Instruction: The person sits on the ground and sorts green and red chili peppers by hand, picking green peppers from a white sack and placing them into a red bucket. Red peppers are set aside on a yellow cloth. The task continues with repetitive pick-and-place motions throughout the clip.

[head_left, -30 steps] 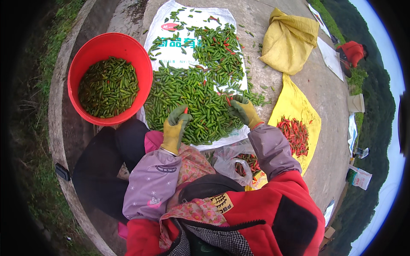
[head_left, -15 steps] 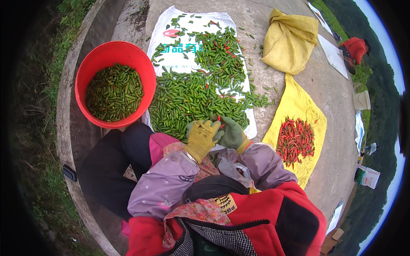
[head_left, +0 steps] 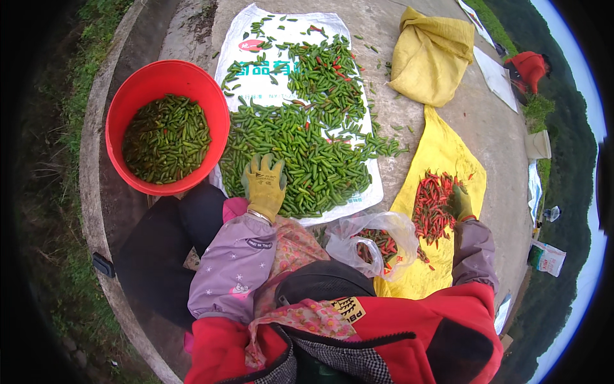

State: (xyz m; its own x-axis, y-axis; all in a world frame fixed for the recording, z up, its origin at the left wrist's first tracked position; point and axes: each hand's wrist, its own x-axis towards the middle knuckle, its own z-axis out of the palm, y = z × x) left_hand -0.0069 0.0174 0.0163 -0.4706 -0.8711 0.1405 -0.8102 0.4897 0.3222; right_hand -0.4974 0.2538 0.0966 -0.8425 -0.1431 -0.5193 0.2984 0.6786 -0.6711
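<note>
My left hand (head_left: 263, 185), in a yellow glove with greenish fingertips, lies with fingers spread at the near left edge of a pile of green chili peppers (head_left: 288, 141). The peppers cover much of a white woven sack (head_left: 361, 206) laid flat. Over to the right, my right hand (head_left: 460, 203), in a green and yellow glove, reaches the right side of a heap of red chili peppers (head_left: 430, 201). Its fingers blend into the heap, and whether they hold anything is hidden. That heap rests on a yellow woven sack (head_left: 465, 160).
At the left stands a red bucket (head_left: 220, 121) partly filled with green peppers. A clear plastic bag (head_left: 345, 240) holding red and dark peppers sits before me. A folded yellow sack (head_left: 430, 61) lies farther off. Another person (head_left: 529, 69) in red bends over at the far right.
My hands were together over the near edge of the green peppers, with something red between them. The right has moved to the red heap; the left has shifted left and spread its fingers.
</note>
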